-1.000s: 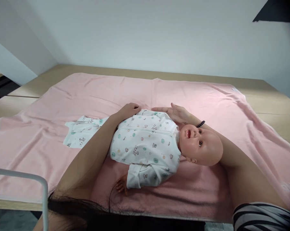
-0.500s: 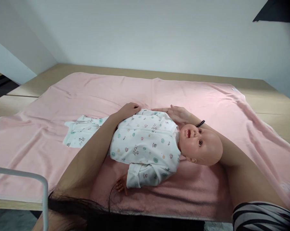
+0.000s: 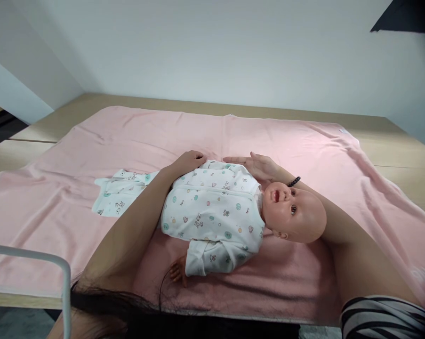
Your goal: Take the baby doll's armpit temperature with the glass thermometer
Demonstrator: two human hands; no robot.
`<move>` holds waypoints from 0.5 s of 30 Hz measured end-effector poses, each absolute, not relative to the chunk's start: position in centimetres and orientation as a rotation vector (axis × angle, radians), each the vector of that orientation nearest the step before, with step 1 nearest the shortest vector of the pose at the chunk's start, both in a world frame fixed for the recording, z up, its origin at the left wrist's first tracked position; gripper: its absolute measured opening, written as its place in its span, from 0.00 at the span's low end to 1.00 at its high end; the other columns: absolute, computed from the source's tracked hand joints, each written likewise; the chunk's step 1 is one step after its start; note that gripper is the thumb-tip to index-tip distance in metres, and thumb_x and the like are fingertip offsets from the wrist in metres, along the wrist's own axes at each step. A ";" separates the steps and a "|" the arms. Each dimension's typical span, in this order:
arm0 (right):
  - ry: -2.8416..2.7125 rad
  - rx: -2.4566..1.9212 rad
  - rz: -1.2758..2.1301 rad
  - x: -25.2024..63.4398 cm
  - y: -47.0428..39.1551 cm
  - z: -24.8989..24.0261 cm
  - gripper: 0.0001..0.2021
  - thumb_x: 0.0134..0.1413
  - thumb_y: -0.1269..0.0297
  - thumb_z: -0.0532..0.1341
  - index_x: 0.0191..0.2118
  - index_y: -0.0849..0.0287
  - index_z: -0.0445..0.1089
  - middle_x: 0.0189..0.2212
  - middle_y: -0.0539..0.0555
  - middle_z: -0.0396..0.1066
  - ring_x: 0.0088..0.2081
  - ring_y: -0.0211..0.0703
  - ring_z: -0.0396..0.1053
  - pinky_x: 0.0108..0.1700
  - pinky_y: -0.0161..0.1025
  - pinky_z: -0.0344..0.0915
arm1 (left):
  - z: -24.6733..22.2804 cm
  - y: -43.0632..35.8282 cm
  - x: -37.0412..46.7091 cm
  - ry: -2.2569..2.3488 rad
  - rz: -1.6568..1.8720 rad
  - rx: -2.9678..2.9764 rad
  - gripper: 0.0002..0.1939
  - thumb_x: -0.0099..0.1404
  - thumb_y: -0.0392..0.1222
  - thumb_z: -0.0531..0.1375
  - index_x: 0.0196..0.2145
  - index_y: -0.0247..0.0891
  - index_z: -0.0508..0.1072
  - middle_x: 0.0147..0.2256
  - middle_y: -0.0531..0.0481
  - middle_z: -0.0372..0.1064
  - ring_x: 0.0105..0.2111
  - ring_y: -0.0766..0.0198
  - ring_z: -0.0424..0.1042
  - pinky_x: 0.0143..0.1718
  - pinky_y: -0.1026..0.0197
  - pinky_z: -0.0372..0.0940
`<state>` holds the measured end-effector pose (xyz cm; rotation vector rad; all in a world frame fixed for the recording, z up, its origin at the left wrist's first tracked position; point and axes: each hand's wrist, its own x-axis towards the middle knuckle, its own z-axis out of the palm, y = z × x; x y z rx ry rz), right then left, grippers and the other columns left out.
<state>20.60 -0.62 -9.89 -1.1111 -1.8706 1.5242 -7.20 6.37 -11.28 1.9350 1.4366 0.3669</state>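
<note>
A bald baby doll [image 3: 297,214] lies on its back with its head to the right, dressed in a white printed baby top [image 3: 212,207]. My left hand [image 3: 188,162] has its fingers curled at the end of the doll's far sleeve; what they hold is hidden. My left arm crosses over the doll's lower body. Beside the far shoulder, my right hand [image 3: 260,165] is open, fingers stretched toward the sleeve and holding nothing. My right forearm passes behind the doll's head. The doll's near hand [image 3: 178,271] pokes out of its folded cuff.
White printed baby pants [image 3: 118,194] lie left of my left arm. A pink blanket [image 3: 156,129] with wrinkles covers most of the wooden table [image 3: 403,150]. A pale metal rail [image 3: 67,292] stands at the lower left, and a wall [image 3: 215,52] rises behind.
My right hand has shifted very slightly, its fingers lifting a little away from the sleeve. My left hand and the doll look the same.
</note>
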 end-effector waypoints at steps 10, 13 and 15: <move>-1.728 -0.960 1.776 20.8 0.5 -10.3 0.42 0.62 0.29 0.42 0.59 0.62 0.66 0.51 0.62 0.74 0.63 0.57 0.67 0.62 0.60 0.70 | -11.3 6.5 -7.2 1.433 0.366 1.935 0.20 0.68 0.47 0.56 0.23 0.40 0.53 0.24 0.54 0.52 0.27 0.65 0.53 0.31 0.57 0.48; -1.724 -0.928 1.795 20.8 0.5 -10.5 0.38 0.65 0.32 0.41 0.59 0.59 0.65 0.50 0.60 0.74 0.62 0.55 0.67 0.60 0.59 0.72 | -11.4 6.6 -7.3 1.436 0.365 1.946 0.20 0.69 0.47 0.56 0.23 0.40 0.53 0.24 0.54 0.52 0.27 0.64 0.53 0.31 0.57 0.48; -1.729 -0.910 1.810 20.7 0.4 -10.6 0.39 0.64 0.30 0.40 0.59 0.59 0.65 0.51 0.60 0.74 0.62 0.55 0.68 0.61 0.58 0.71 | -11.5 6.6 -7.3 1.438 0.365 1.944 0.19 0.69 0.47 0.56 0.23 0.40 0.54 0.24 0.54 0.52 0.26 0.64 0.53 0.31 0.57 0.48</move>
